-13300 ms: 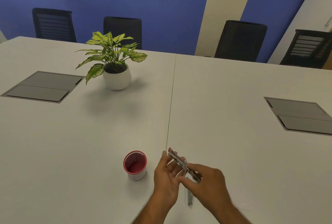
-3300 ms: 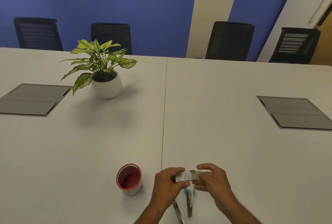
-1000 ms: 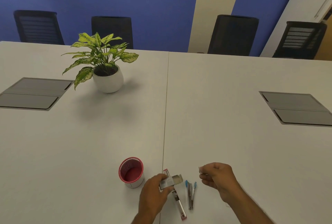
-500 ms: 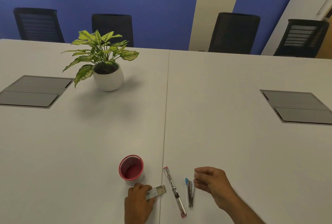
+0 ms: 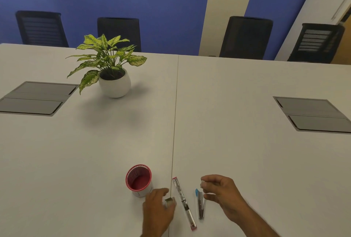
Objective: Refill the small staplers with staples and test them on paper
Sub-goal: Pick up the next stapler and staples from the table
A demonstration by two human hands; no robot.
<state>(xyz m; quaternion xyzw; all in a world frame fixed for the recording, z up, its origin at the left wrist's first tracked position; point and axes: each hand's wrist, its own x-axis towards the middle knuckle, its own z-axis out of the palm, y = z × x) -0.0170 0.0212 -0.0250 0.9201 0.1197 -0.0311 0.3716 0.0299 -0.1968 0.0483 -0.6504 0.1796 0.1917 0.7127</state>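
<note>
On the near edge of the white meeting table point(image 5: 228, 122), largest first: red-rimmed round cup point(image 5: 139, 180), left of the seam. Pink-tipped opened metal stapler point(image 5: 183, 203), flat, long axis running away from me, between my hands. Blue-tipped small stapler point(image 5: 200, 205), parallel, just right of it, nearest my right hand point(image 5: 220, 192). That hand pinches something small, probably staples; I cannot tell. My left hand point(image 5: 157, 208) grips the small silver staple box point(image 5: 169, 201).

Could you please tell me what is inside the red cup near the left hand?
The red cup shows only its ribbed red wall and bare bottom; nothing visible inside. Its near inner wall is hidden by the rim.
</note>
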